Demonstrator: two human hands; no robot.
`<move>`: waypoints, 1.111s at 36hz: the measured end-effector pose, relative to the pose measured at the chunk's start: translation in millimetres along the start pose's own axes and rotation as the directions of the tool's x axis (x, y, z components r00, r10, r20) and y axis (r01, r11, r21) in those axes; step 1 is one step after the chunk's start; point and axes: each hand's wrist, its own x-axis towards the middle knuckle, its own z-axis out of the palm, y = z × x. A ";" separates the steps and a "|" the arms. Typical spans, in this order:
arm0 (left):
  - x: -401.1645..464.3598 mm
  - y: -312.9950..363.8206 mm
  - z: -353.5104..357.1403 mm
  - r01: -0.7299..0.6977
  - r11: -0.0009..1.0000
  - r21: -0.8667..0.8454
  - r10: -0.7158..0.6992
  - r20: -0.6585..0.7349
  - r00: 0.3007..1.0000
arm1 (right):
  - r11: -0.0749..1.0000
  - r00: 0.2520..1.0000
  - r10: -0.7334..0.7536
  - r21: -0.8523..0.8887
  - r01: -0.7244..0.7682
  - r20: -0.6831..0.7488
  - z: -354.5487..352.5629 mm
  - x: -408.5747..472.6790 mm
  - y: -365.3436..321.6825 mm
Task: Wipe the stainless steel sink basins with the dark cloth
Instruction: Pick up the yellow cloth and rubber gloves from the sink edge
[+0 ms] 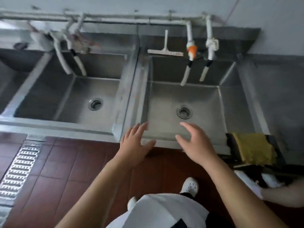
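Note:
Two stainless steel basins lie side by side: the left basin (42,99) and the right basin (230,104), each with a round drain. My left hand (134,143) hovers over the front rim of the right basin, fingers spread, holding nothing. My right hand (195,142) hangs beside it over the same front edge, also open and empty. A dark cloth (278,150) lies draped over the front right corner of the sink unit, under a yellow cloth (253,148), right of my right hand.
A white squeegee (165,51) rests on the back ledge of the right basin. White tap pipes (189,51) hang over both basins. A metal floor drain grate (18,167) runs along the red tiled floor at left. Another person's arm (283,196) shows at lower right.

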 end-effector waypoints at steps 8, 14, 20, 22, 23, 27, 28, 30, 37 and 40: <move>-110.7 -175.1 -112.9 0.316 0.916 -0.246 -0.385 -0.325 0.864 | 0.941 0.907 -0.334 0.031 0.337 0.258 134.1 -22.9 -185.1; -171.7 -270.8 -156.0 0.401 0.810 -0.427 -0.566 -0.398 0.722 | 0.893 0.826 -0.428 0.032 0.448 0.368 207.7 -18.5 -286.2; -197.1 -361.2 -191.8 0.527 0.697 -0.487 -0.709 -0.352 0.612 | 0.842 0.744 -0.478 0.002 0.539 0.467 294.9 9.4 -386.2; -203.5 -394.7 -211.1 0.553 0.661 -0.508 -0.744 -0.347 0.571 | 0.828 0.717 -0.495 0.017 0.560 0.491 330.1 22.8 -423.8; -205.5 -412.9 -223.3 0.565 0.648 -0.510 -0.757 -0.353 0.550 | 0.820 0.696 -0.508 0.036 0.572 0.508 349.1 29.4 -444.6; -206.2 -483.6 -285.0 0.652 0.576 -0.493 -0.817 -0.339 0.466 | 0.768 0.589 -0.570 0.119 0.629 0.573 422.0 58.8 -536.4; -206.9 -500.1 -301.9 0.671 0.557 -0.489 -0.831 -0.325 0.452 | 0.760 0.568 -0.577 0.131 0.637 0.587 438.3 66.6 -560.3; -212.5 -530.9 -336.3 0.693 0.528 -0.490 -0.849 -0.312 0.426 | 0.747 0.530 -0.584 0.150 0.648 0.615 468.7 78.1 -607.2; -242.2 -630.2 -428.6 0.658 0.414 -0.629 -0.905 -0.365 0.220 | 0.650 0.363 -0.611 0.183 0.737 0.704 573.0 99.4 -753.6; -245.4 -673.5 -444.6 0.617 0.393 -0.681 -0.915 -0.355 0.192 | 0.618 0.319 -0.611 0.184 0.765 0.725 619.4 104.6 -804.0</move>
